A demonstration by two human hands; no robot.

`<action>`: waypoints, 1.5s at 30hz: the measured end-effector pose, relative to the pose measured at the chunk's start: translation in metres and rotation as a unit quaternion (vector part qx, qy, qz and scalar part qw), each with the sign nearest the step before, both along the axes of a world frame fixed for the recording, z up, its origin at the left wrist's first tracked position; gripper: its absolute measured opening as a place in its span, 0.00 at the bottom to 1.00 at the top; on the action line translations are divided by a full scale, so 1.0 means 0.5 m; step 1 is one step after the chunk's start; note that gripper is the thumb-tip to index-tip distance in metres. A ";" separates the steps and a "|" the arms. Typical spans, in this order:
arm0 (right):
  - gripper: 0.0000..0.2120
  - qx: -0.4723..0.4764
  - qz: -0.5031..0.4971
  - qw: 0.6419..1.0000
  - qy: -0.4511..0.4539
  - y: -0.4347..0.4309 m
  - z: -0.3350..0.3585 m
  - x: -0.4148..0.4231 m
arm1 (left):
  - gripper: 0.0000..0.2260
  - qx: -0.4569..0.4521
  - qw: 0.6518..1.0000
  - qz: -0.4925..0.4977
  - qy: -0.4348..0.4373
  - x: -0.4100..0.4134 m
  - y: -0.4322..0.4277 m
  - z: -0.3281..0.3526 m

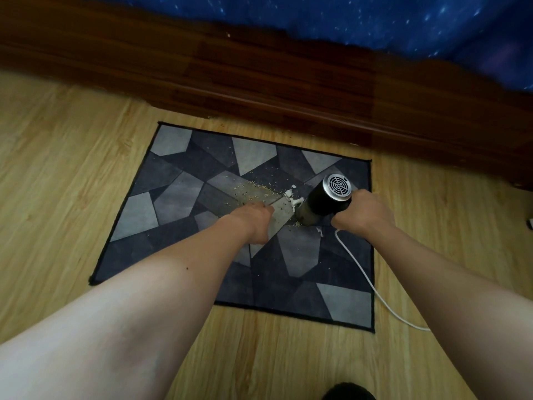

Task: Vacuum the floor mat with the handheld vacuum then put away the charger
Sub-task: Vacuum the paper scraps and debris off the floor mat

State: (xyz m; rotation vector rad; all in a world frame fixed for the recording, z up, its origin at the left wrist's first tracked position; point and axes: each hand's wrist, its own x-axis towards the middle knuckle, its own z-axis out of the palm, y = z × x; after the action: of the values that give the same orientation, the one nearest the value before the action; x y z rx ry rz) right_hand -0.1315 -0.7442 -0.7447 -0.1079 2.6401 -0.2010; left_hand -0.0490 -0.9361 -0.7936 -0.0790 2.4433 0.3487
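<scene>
**Handheld vacuum** [323, 202]: black barrel with a silver vented rear cap. It is standing nozzle-down on the floor mat [178, 197], vent facing up. The barrel is sitting just left of the right grip [364, 212], between the two grips.

**Right grip:** it is clamping the vacuum's handle, with the fingers wrapping round it.

**White cable** [357, 268]: it is emerging from under the right grip, trailing back toward the person, crossing the mat's right border and running onto the wood floor [57, 168].

**Floor mat:** grey geometric patches with a dark edge. It is lying flat beneath both grips.

**Crumbs** [259, 188]: pale grains are lying scattered just beyond the left grip [255, 219].

**White scraps** [292, 197]: these are lying at the nozzle, between the grips.

**Left grip:** it is resting on the mat, back of the hand up, near the nozzle's left side. The fingers are tucking out of sight, so I cannot tell whether it is closed or spread.

**Bed frame** [259, 82]: dark wood, running across beyond both grips.

**Blue starry sheet** [346, 18]: it is hanging over the bed frame's top.
</scene>
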 end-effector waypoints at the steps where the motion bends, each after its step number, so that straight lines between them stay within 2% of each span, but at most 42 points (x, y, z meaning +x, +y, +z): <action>1: 0.13 0.000 0.001 1.000 -0.001 0.000 0.001 0.000 | 0.30 0.001 1.000 0.001 -0.001 0.000 0.000 0.000; 16: 0.09 0.011 0.044 0.999 -0.024 0.001 0.017 0.008 | 0.28 0.000 1.000 -0.008 0.001 0.003 0.017 -0.001; 20: 0.08 0.016 0.039 0.999 -0.022 0.011 0.022 0.008 | 0.25 0.020 0.999 -0.019 0.017 -0.003 0.045 0.001; 45: 0.09 0.034 0.005 0.999 -0.026 0.083 0.025 -0.005 | 0.27 0.008 0.999 -0.030 0.016 -0.019 0.063 -0.011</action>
State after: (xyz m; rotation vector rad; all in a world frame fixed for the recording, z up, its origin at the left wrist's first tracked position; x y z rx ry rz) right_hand -0.1338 -0.7027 -0.7323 -0.0922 2.5900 -0.1081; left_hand -0.0586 -0.9045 -0.7992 0.0066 2.4678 0.3457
